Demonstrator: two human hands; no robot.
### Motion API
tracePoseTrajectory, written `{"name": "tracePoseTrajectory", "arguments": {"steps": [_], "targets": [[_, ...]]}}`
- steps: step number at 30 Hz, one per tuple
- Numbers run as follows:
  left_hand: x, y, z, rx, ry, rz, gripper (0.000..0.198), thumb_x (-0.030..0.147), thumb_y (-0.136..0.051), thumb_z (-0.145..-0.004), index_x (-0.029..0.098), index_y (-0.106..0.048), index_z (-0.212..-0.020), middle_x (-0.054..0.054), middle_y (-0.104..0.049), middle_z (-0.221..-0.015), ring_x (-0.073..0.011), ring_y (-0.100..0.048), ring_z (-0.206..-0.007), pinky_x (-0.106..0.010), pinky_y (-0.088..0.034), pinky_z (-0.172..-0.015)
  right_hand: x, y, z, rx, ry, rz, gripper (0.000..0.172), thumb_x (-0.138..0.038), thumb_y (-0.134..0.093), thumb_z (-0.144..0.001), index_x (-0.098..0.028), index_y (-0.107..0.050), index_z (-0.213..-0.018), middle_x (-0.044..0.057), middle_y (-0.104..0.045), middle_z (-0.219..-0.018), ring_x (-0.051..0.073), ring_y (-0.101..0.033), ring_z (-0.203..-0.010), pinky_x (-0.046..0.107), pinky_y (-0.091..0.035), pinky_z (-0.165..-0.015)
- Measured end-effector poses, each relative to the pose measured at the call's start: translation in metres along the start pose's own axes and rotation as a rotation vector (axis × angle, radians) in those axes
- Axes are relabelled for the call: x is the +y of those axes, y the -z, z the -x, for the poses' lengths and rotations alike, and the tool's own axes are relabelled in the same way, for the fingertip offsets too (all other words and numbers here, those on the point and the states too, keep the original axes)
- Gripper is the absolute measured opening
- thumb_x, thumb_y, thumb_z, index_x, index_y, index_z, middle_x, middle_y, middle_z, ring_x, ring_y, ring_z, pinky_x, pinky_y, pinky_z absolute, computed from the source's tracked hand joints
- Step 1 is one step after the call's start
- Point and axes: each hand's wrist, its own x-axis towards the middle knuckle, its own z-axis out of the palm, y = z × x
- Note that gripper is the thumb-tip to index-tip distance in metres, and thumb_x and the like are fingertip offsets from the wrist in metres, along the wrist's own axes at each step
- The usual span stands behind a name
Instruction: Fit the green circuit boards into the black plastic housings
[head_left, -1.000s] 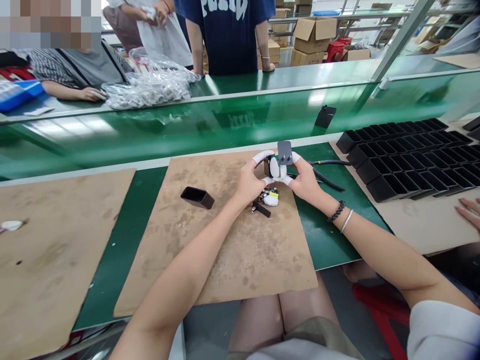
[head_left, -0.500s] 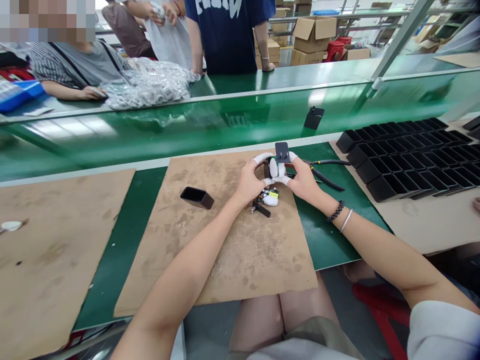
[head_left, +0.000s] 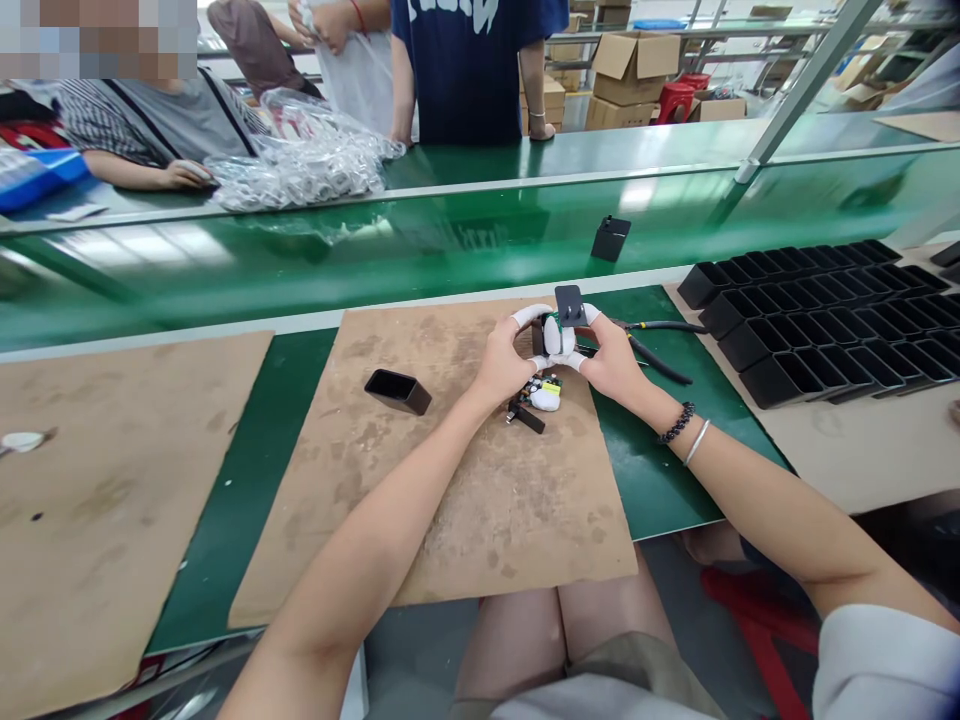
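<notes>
Both hands meet above the brown cardboard mat [head_left: 450, 480]. My left hand [head_left: 504, 362] and my right hand [head_left: 611, 360], with white finger cots on the fingertips, pinch a small black charger part [head_left: 561, 322] that has a flat dark plate on top and a green board inside. Just below the hands, a circuit board with a white piece [head_left: 541, 394] lies on the mat. An open black shell [head_left: 397, 391] rests on the mat to the left of my left forearm.
A tray of several black shells [head_left: 825, 310] stands at the right, with black-handled pliers [head_left: 660, 350] beside it. A single black part [head_left: 610, 239] rides the green conveyor. Across the conveyor, other people handle clear plastic bags [head_left: 300, 165]. Another cardboard sheet [head_left: 97, 500] lies at the left.
The black part on the conveyor has drifted left. My hands have stayed together on the charger part, almost in place. Another person's hand at the right edge has gone out of view.
</notes>
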Motion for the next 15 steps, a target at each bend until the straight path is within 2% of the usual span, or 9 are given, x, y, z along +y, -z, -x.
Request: {"name": "tracePoseTrajectory", "arguments": {"steps": [10, 15], "targets": [[0.0001, -0.0009, 0.0006, 0.014, 0.001, -0.012, 0.067, 0.014, -0.081, -0.064, 0.018, -0.067, -0.129, -0.011, -0.071, -0.13, -0.0317, -0.064, -0.127, -0.052, -0.047, -0.119, 0.0013, 0.0002, 0.0019, -0.008, -0.029, -0.001, 0.05, -0.033, -0.08, -0.076, -0.021, -0.066, -0.123, 0.013, -0.07, -0.13, 0.035, -0.066, -0.122, 0.055, -0.054, -0.109], [0.0003, -0.0019, 0.0013, 0.022, 0.0, -0.005, 0.067, 0.014, -0.081, -0.065, 0.018, -0.066, -0.13, -0.011, -0.071, -0.131, -0.0308, -0.064, -0.127, -0.05, -0.048, -0.119, -0.0004, 0.0016, 0.0015, -0.008, -0.028, 0.02, 0.052, -0.033, -0.08, -0.078, -0.021, -0.065, -0.126, 0.012, -0.07, -0.129, 0.035, -0.067, -0.119, 0.055, -0.056, -0.107]]}}
